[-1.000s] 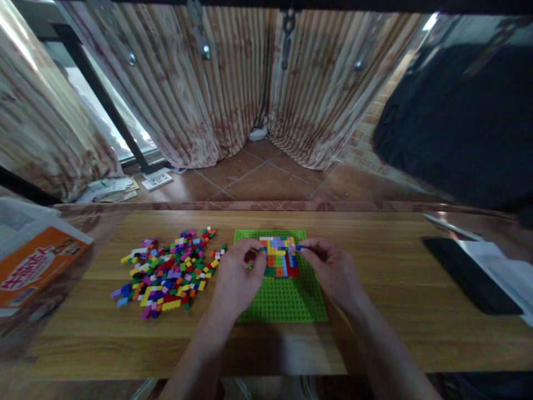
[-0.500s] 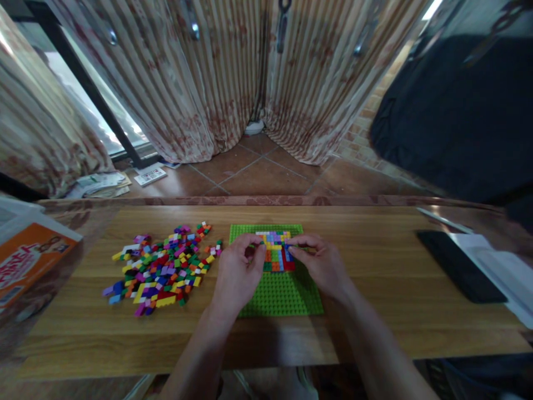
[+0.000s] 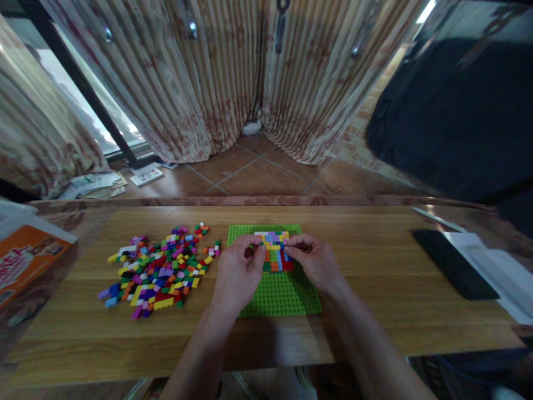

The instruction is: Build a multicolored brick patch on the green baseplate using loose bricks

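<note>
A green studded baseplate (image 3: 287,294) lies on the wooden table, bearing a patch of multicoloured building bricks (image 3: 273,256) pressed on in rows. My left hand (image 3: 238,272) is at the patch's left edge, thumb and forefinger pinched together; a dark speck shows at the tips, too small to name. Over the patch's right side, my right hand (image 3: 318,264) pinches a small blue brick (image 3: 286,243) against or just above the other bricks. The fingers of both hands cover parts of the patch.
Left of the baseplate spreads a pile of loose bricks (image 3: 162,272). An orange and white box (image 3: 33,255) stands at the far left. On the right lie a dark flat phone-like object (image 3: 453,264) and white paper (image 3: 499,272). Striped curtains (image 3: 208,83) hang beyond the table.
The right fingertips have shifted slightly to the left over the patch and cover more of the blue brick. The left hand stays about where it was. The whole view has shifted slightly.
</note>
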Available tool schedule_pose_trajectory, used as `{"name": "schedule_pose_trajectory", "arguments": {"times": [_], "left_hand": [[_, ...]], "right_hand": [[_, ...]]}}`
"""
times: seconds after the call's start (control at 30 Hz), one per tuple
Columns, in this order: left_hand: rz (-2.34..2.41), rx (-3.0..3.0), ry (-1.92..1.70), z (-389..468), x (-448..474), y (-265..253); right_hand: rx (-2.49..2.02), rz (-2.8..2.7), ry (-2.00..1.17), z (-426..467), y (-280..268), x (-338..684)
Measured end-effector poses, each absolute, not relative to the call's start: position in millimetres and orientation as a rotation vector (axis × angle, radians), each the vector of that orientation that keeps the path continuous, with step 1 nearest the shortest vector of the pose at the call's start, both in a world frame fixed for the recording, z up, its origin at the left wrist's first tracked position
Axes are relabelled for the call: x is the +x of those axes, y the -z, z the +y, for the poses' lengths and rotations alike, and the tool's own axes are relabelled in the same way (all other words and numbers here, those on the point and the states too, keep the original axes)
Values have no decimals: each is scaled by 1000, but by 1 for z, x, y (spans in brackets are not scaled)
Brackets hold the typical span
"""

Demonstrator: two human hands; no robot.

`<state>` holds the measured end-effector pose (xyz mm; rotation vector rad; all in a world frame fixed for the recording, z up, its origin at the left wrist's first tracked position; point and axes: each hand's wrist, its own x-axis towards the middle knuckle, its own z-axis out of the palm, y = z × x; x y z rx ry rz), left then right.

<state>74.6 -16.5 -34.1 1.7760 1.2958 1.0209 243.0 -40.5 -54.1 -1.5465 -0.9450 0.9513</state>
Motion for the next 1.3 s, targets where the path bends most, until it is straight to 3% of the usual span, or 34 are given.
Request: {"name": "schedule_pose_trajectory", "arguments": {"times": [0.53, 1.0, 1.3], "left_hand": [[1282, 1699, -1034, -18, 74, 33], [1071, 1187, -1087, -21, 77, 20], [801, 685, -872, -30, 78, 15]], "right_hand": [[-1561, -887, -1010, -38, 48, 237], [-1442, -936, -712, -44, 35, 250], [-1188, -1345, -778, -56, 17, 235]]}}
